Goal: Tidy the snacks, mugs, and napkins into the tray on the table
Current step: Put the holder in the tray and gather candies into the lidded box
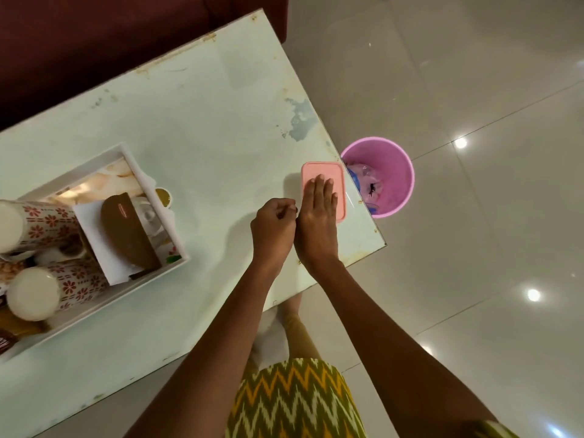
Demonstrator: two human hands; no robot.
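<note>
Two hands at tabletop (205, 121) corner: right hand (317, 222) flat, fingers (319, 188) straight on pink box (322, 169); left hand (273, 226) fingers curled, empty.

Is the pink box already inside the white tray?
No, the pink box lies on the table near its edge, under the flat right hand, well apart from the white tray.

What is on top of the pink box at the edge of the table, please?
The right hand lies flat on the pink box, with straight fingers on its lid. The lid and the hand hide whatever is inside the box.
</note>
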